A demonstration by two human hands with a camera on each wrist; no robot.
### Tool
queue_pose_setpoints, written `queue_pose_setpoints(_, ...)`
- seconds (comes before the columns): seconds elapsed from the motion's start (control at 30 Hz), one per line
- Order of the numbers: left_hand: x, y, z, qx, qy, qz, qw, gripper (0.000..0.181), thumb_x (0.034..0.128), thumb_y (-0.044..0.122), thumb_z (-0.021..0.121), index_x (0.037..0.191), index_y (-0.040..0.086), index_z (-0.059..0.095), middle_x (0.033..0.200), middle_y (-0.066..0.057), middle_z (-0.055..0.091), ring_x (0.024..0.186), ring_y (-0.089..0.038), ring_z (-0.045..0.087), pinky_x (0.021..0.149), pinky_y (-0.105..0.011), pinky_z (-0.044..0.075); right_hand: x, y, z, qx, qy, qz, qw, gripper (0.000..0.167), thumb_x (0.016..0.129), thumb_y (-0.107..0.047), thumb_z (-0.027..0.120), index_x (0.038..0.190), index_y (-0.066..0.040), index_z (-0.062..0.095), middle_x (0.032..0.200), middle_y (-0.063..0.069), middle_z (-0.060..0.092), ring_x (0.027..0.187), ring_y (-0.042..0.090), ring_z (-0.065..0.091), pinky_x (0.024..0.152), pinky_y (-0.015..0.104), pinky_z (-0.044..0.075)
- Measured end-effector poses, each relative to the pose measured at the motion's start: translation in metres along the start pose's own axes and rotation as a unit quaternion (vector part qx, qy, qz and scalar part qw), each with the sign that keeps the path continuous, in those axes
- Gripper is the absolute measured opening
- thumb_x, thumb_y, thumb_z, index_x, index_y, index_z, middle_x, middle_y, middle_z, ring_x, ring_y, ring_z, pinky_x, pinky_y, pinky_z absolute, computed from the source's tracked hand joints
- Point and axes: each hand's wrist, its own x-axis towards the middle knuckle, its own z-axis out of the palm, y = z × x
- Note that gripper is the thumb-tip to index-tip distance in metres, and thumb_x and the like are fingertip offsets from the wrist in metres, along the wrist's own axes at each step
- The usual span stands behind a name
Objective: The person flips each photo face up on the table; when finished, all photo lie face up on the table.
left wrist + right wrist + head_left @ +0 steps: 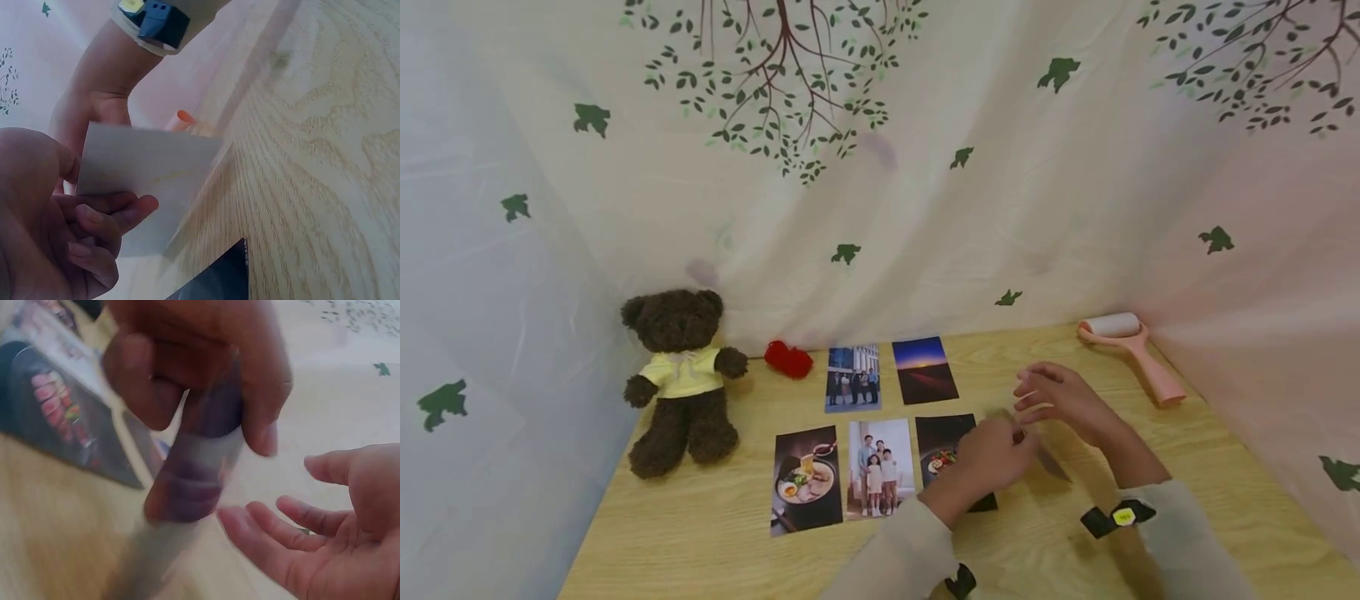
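In the head view my left hand (pixel 992 457) pinches a photo print (pixel 1054 465) that tilts above the table. The left wrist view shows the print's pale, blank back (pixel 150 156) against the left fingers. Motion blur hides most of its picture in the right wrist view. My right hand (pixel 1066 404) is beside the print, its fingers loosely spread, and holds nothing. Partly beneath my left hand lies a dark photo of a food plate (pixel 942 442). A ramen photo (pixel 805 492) and a family photo (pixel 882 471) line up to its left.
Behind that row lie an office group photo (pixel 853 379) and a sunset photo (pixel 925 371). A brown teddy bear (pixel 681 379) in a yellow top is at the left, near a red fuzzy item (pixel 788 359). At the back right lies a pink lint roller (pixel 1138 354).
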Motion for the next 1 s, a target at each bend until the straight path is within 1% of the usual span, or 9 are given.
queue_pose_setpoints(0.1, 0.000, -0.001, -0.002, -0.004, -0.001, -0.006, 1.0000, 0.051, 0.1097, 0.038, 0.044, 0.061, 0.023, 0.050, 0.048, 0.008, 0.040, 0.039, -0.009, 0.034, 0.041, -0.025, 0.026, 0.000, 0.007, 0.003, -0.026, -0.011, 0.010, 0.9995, 0.047, 0.112, -0.032, 0.052, 0.137, 0.008, 0.051, 0.125, 0.025, 0.066, 0.106, 0.025, 0.074, 0.088, 0.042, 0.064)
queue_pose_setpoints(0.23, 0.001, -0.004, -0.002, 0.022, 0.002, -0.023, 0.9995, 0.046, 0.1097, 0.038, 0.044, 0.067, 0.022, 0.054, 0.051, 0.006, 0.042, 0.042, -0.011, 0.039, 0.044, -0.027, 0.031, -0.001, 0.017, 0.006, -0.074, -0.025, 0.020, 0.9967, 0.040, 0.111, -0.022, 0.053, 0.135, 0.010, 0.056, 0.128, 0.028, 0.066, 0.102, 0.023, 0.073, 0.085, 0.042, 0.064)
queue_pose_setpoints(0.3, 0.001, -0.007, -0.002, 0.044, 0.007, -0.035, 0.9984, 0.048, 0.1094, 0.040, 0.045, 0.066, 0.022, 0.052, 0.052, 0.006, 0.043, 0.043, -0.012, 0.041, 0.045, -0.028, 0.033, -0.001, 0.021, 0.009, -0.106, -0.029, 0.023, 0.9937, 0.039, 0.109, -0.018, 0.056, 0.136, 0.010, 0.058, 0.129, 0.029, 0.066, 0.102, 0.024, 0.073, 0.083, 0.039, 0.063)
queue_pose_setpoints(0.47, -0.001, -0.011, -0.003, 0.115, 0.015, -0.063, 0.9913, 0.053, 0.1061, 0.040, 0.052, 0.057, 0.021, 0.044, 0.052, 0.006, 0.041, 0.045, -0.013, 0.045, 0.048, -0.029, 0.036, -0.002, 0.027, 0.018, -0.185, -0.042, 0.032, 0.9814, 0.042, 0.100, -0.010, 0.068, 0.136, 0.010, 0.060, 0.131, 0.030, 0.065, 0.099, 0.027, 0.069, 0.072, 0.033, 0.057)
queue_pose_setpoints(0.57, -0.002, -0.013, -0.004, 0.142, 0.014, -0.072, 0.9872, 0.053, 0.1048, 0.043, 0.056, 0.057, 0.022, 0.046, 0.054, 0.006, 0.045, 0.048, -0.013, 0.047, 0.051, -0.030, 0.038, -0.002, 0.028, 0.022, -0.218, -0.049, 0.027, 0.9744, 0.043, 0.093, 0.000, 0.072, 0.132, 0.013, 0.062, 0.126, 0.031, 0.067, 0.091, 0.026, 0.067, 0.069, 0.035, 0.057)
queue_pose_setpoints(0.7, -0.006, -0.017, -0.008, 0.159, 0.010, -0.076, 0.9843, 0.050, 0.1038, 0.048, 0.059, 0.062, 0.021, 0.052, 0.056, 0.007, 0.047, 0.049, -0.013, 0.048, 0.052, -0.030, 0.038, -0.003, 0.029, 0.024, -0.275, -0.036, 0.022, 0.9605, 0.041, 0.086, 0.005, 0.078, 0.125, 0.013, 0.066, 0.118, 0.027, 0.070, 0.095, 0.027, 0.066, 0.080, 0.043, 0.058)
queue_pose_setpoints(0.83, -0.014, -0.029, -0.022, 0.151, 0.018, -0.064, 0.9863, 0.053, 0.1038, 0.046, 0.062, 0.059, 0.021, 0.048, 0.051, 0.010, 0.038, 0.045, -0.011, 0.041, 0.045, -0.028, 0.032, -0.007, 0.029, 0.023, -0.304, -0.013, 0.032, 0.9519, 0.040, 0.084, 0.002, 0.082, 0.121, 0.008, 0.070, 0.111, 0.021, 0.068, 0.098, 0.029, 0.064, 0.086, 0.049, 0.057)
queue_pose_setpoints(0.9, -0.021, -0.038, -0.035, 0.130, 0.030, -0.056, 0.9895, 0.053, 0.1045, 0.045, 0.062, 0.059, 0.022, 0.047, 0.049, 0.011, 0.036, 0.043, -0.009, 0.040, 0.044, -0.027, 0.030, -0.009, 0.028, 0.022, -0.311, -0.010, 0.032, 0.9499, 0.039, 0.084, 0.001, 0.082, 0.121, 0.008, 0.070, 0.108, 0.020, 0.065, 0.095, 0.028, 0.062, 0.085, 0.049, 0.056)
queue_pose_setpoints(1.0, -0.034, -0.054, -0.058, 0.099, 0.054, -0.047, 0.9925, 0.050, 0.1054, 0.042, 0.062, 0.062, 0.022, 0.048, 0.051, 0.011, 0.038, 0.045, -0.008, 0.041, 0.045, -0.027, 0.030, -0.012, 0.027, 0.023, -0.301, -0.006, 0.045, 0.9525, 0.041, 0.085, 0.001, 0.082, 0.123, 0.008, 0.068, 0.107, 0.019, 0.060, 0.082, 0.023, 0.065, 0.081, 0.044, 0.057)
